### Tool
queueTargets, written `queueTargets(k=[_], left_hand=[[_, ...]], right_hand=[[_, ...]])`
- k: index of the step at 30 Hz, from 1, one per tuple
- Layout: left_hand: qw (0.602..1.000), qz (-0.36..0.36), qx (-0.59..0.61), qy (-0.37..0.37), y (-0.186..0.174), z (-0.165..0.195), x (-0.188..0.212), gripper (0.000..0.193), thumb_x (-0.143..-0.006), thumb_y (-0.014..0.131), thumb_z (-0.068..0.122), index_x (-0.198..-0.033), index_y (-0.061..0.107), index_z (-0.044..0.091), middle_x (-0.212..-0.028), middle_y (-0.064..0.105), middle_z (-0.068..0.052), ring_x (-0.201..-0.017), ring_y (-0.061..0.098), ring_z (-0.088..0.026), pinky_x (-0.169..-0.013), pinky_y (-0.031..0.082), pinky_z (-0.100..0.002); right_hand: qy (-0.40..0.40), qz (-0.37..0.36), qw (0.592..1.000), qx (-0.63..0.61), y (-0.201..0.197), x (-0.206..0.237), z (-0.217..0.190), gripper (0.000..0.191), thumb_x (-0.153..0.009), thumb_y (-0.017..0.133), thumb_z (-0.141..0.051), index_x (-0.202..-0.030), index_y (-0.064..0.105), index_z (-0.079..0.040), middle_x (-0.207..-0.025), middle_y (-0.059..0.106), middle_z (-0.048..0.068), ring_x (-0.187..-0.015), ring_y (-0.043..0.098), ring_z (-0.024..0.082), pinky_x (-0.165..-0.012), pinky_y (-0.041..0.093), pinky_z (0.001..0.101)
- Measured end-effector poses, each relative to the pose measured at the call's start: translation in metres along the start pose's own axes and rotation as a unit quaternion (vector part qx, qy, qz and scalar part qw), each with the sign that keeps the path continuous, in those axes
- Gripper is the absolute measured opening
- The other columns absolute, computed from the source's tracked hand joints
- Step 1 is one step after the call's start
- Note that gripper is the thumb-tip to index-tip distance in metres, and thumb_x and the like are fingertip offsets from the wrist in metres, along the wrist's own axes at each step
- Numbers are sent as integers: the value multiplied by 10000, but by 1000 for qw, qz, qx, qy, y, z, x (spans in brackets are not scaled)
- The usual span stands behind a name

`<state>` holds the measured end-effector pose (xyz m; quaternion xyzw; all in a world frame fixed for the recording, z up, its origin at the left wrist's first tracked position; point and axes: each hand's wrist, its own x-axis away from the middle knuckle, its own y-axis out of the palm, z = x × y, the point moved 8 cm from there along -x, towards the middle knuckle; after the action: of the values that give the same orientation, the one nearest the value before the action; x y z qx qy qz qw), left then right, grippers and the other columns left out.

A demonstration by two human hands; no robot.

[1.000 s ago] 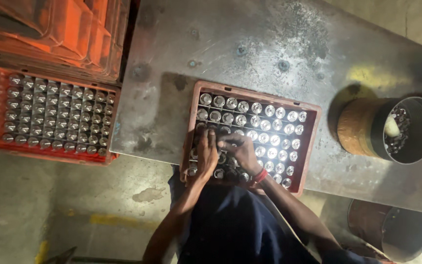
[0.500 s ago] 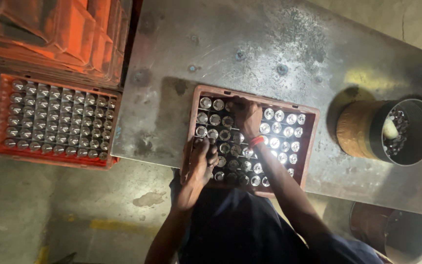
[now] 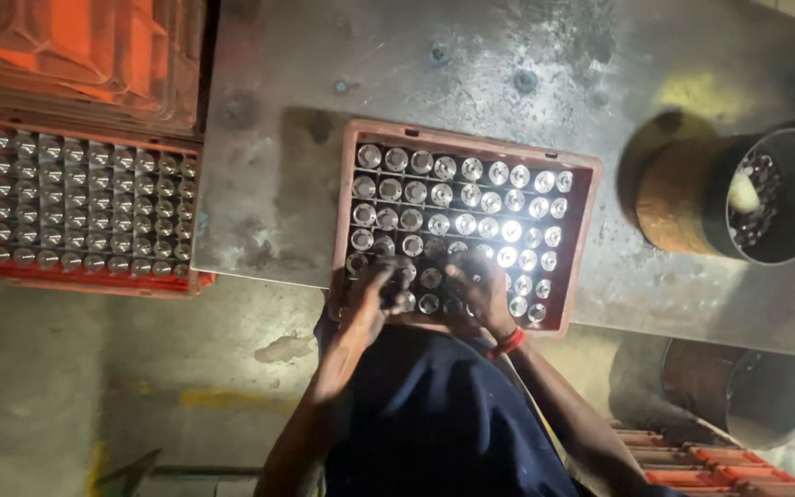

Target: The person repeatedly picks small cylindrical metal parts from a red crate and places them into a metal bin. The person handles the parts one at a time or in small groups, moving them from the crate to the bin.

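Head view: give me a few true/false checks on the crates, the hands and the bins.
1. Both hands, left hand and right hand, are at the near rows of the red crate on the metal table. True.
2. The crate on the table holds shiny round metal parts in a grid. True.
3. The second red crate, to the left, is empty. False: it is full of similar metal parts.
4. The dark cylindrical bin stands left of the table crate. False: it stands to its right.
5. The right wrist carries a red band. True.
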<state>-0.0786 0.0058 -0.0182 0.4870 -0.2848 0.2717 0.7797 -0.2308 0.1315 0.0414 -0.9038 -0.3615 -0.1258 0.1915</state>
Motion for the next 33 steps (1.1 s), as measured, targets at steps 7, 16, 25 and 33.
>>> queueTargets(k=[7, 16, 25, 33], left_hand=[[994, 59, -37, 81, -23, 5, 2, 271, -1046, 619, 263, -1246, 628, 81, -796, 583, -1, -529, 456, -75, -449, 317, -212], [981, -97, -166, -9, 40, -33, 1, 446, -992, 586, 309, -1423, 476, 275, -685, 491, 25, -473, 358, -46, -412, 286, -198], [998, 58, 20, 8, 3, -37, -8, 209, -984, 614, 234, -1163, 562, 139, -881, 605, -5, -683, 624, -99, -572, 533, -266], [994, -11, -84, 68, 27, -30, 1, 395, -1087, 582, 392, -1307, 614, 65, -787, 514, 43, -579, 435, -36, -466, 325, -185]], right_hand=[[-255, 13, 920, 298, 28, 11, -64, 135, -807, 756, -152, -941, 761, -138, -956, 765, 91, -834, 704, 314, -728, 537, 456], [76, -190, 959, -196, 32, 14, 10, 360, -930, 717, -181, -1264, 688, -49, -1095, 756, 53, -866, 694, 157, -768, 593, 283], [-179, 27, 964, 196, -30, 30, 0, 435, -735, 673, 21, -1154, 748, -72, -1043, 743, 120, -972, 668, 271, -841, 550, 399], [-68, 4, 952, 297, -20, 1, 11, 190, -902, 729, -266, -1036, 795, -148, -928, 781, 51, -807, 694, 229, -724, 519, 382]])
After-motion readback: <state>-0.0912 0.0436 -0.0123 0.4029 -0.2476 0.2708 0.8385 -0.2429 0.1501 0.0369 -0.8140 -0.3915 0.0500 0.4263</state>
